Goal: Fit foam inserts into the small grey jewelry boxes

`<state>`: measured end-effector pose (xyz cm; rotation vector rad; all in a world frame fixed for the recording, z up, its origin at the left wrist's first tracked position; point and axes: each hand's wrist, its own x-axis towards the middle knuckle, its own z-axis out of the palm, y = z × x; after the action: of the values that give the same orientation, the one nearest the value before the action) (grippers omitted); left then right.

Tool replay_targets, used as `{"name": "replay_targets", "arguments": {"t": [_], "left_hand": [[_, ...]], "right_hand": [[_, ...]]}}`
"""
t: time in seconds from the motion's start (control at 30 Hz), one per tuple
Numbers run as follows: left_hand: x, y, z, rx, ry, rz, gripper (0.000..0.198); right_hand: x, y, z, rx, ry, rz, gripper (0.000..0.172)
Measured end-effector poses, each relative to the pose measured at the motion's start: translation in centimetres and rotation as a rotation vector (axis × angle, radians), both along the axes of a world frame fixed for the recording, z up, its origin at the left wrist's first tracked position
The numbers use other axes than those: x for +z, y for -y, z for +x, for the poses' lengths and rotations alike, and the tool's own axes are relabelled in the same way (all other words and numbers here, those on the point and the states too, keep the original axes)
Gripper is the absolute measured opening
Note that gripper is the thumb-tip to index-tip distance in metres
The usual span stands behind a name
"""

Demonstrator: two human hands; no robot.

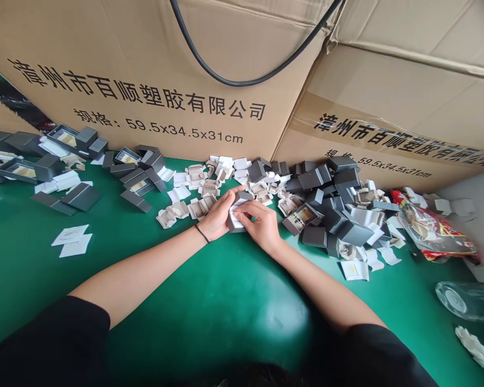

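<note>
The left hand (218, 216) and the right hand (263, 221) meet at the centre of the frame, both closed around a small box (234, 219). The box is block-shaped, with matt dark grey walls and a smooth white surface facing up. The left hand cups its left side with the fingers extended; the right hand bends over its right side, thumb pressed on the white part. A thin dark band (202, 233) circles the left wrist.

Beneath lies a glossy green tabletop (201, 306), bright with reflected light at lower centre. Just beyond the hands, folded card pieces (196, 172) lie scattered, creased and angular, pale brown on some faces and white on others. Grey boxes (357, 230) heap up right of centre, sharp-edged and tumbled over one another; more grey boxes sit at the left, a few showing gold-toned panels. Two flat white cards (76, 245) overlap at centre left.

Along the top stand large brown cartons (153, 54) of corrugated cardboard with black print, and a smooth black cable (242, 84) loops down before them. At the right edge are a shiny red plastic bag (435, 228), a clear rounded container (457, 301) and a crumpled whitish bundle (478, 349).
</note>
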<state>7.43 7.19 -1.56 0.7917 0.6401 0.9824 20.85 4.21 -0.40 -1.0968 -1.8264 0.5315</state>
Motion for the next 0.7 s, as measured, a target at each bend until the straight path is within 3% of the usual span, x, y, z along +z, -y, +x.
{"name": "replay_targets", "arguments": {"t": [0.23, 0.37, 0.53, 0.7], "left_hand": [[0.5, 0.2, -0.6, 0.013, -0.007, 0.034, 0.052], [0.5, 0.1, -0.9, -0.028, 0.006, 0.015, 0.054], [0.5, -0.4, -0.9, -0.041, 0.042, 0.017, 0.053], [0.7, -0.5, -0.9, -0.068, 0.030, 0.034, 0.060]], "right_hand": [[-0.3, -0.1, -0.6, -0.041, 0.140, -0.069, 0.016], [-0.9, 0.3, -1.2, -0.084, 0.176, -0.019, 0.022], [-1.0, 0.2, -1.0, -0.081, -0.020, -0.010, 0.023], [-1.0, -0.5, -0.3, -0.303, -0.252, -0.151, 0.023]]}}
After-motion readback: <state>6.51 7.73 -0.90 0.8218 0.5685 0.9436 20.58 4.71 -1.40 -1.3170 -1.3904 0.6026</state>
